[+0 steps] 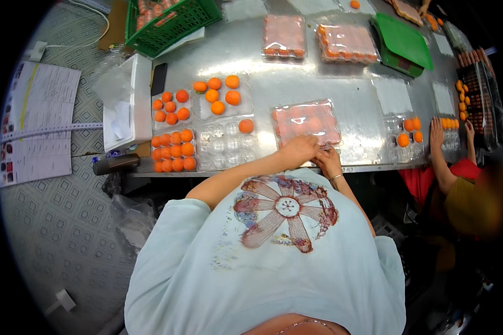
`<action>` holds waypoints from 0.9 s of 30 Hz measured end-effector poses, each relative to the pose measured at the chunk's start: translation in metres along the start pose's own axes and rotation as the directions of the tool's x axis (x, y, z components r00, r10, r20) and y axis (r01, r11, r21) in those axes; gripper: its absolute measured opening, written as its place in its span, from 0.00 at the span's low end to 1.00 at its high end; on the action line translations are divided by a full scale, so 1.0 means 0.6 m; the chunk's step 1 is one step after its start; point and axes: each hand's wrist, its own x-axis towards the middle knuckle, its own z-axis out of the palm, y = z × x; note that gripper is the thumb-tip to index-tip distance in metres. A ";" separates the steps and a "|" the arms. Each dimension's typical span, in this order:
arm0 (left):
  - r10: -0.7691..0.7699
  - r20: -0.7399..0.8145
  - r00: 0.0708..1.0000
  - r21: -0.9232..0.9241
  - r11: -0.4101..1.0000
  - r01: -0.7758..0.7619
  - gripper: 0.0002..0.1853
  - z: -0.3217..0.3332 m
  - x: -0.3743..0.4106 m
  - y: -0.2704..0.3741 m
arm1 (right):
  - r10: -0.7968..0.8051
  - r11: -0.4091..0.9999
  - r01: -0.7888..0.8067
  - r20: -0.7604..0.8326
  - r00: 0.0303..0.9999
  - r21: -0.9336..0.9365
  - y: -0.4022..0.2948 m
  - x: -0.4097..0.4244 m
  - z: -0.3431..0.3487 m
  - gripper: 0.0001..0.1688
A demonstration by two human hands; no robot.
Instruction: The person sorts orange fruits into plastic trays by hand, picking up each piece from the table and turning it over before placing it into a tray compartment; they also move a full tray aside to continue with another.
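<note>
A clear plastic clamshell box of orange fruit [304,121], with a pinkish layer over the fruit, lies near the table's front edge. My left hand [300,148] rests on its near edge, fingers bent. Against it, at the box's near right corner, is my right hand [329,161], with a bracelet on the wrist. The fingertips of both hands meet at the box's rim; their exact grip is hidden. To the left sits a clear moulded tray [226,146] holding one orange fruit [246,126], beside a tray filled with orange fruit [173,150].
Loose fruit [217,107] lies on trays behind. Two packed boxes [283,37] [347,43], a green crate [172,25] and a green bin [404,44] stand farther back. A phone [159,79] and a foam box [130,104] are at left; a co-worker's hands [436,130] are at right.
</note>
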 end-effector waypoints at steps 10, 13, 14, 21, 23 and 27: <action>-0.042 0.079 0.996 0.161 0.987 0.029 0.08 0.012 0.002 0.009 | -0.006 0.999 0.007 0.021 1.000 -0.045 0.023 0.025 -0.026 0.30; 0.029 0.098 0.995 0.180 0.983 -0.046 0.07 0.007 0.011 0.013 | -0.002 0.998 0.001 -0.013 1.000 -0.056 0.007 0.014 -0.012 0.25; 0.021 0.084 0.996 0.183 0.982 -0.036 0.07 0.014 0.010 0.014 | -0.009 0.998 0.010 0.008 1.000 -0.065 0.017 0.021 -0.022 0.25; 0.016 0.097 0.995 0.204 0.978 -0.035 0.09 0.043 0.015 0.015 | -0.043 0.999 0.042 0.055 0.998 0.019 0.041 0.036 -0.049 0.21; 0.038 0.110 0.993 0.225 0.972 -0.062 0.09 0.036 0.018 0.017 | -0.047 0.999 0.047 0.030 0.998 0.001 0.049 0.041 -0.059 0.18; 0.094 0.020 0.995 0.307 0.947 -0.095 0.07 0.067 0.005 0.007 | 0.005 0.924 -0.044 -0.105 0.994 -0.380 0.050 0.053 -0.055 0.14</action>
